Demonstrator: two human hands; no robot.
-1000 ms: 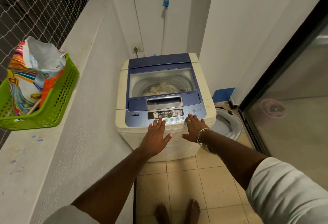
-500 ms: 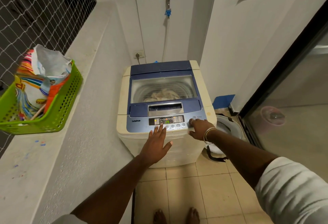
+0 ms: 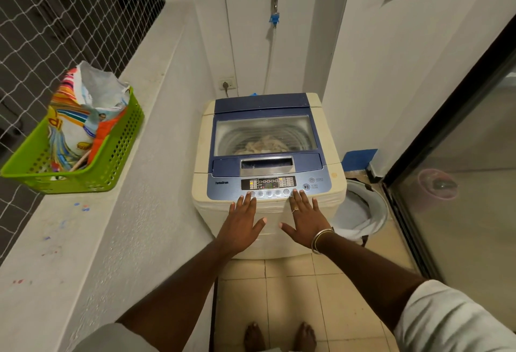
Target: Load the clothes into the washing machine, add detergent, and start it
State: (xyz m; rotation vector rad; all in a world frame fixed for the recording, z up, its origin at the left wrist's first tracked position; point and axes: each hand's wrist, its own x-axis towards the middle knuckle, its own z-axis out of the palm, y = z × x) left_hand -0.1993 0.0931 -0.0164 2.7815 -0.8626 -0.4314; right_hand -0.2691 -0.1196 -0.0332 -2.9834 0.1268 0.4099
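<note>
A cream top-loading washing machine with a blue lid stands ahead of me, lid down. Pale clothes show through the lid's window. The control panel has a lit display. My left hand lies flat, fingers spread, at the machine's front edge below the left buttons. Beside it, my right hand is also flat and spread, fingertips by the row of buttons. Neither hand holds anything. A colourful detergent bag stands open in a green basket on the ledge to the left.
A white ledge with netting above runs along the left. A tap and hose hang on the back wall. A grey bucket sits right of the machine, next to a glass sliding door. My bare feet stand on beige tiles.
My right hand left the button at the panel's right end and now lies flat beside the left hand. The left hand has hardly moved.
</note>
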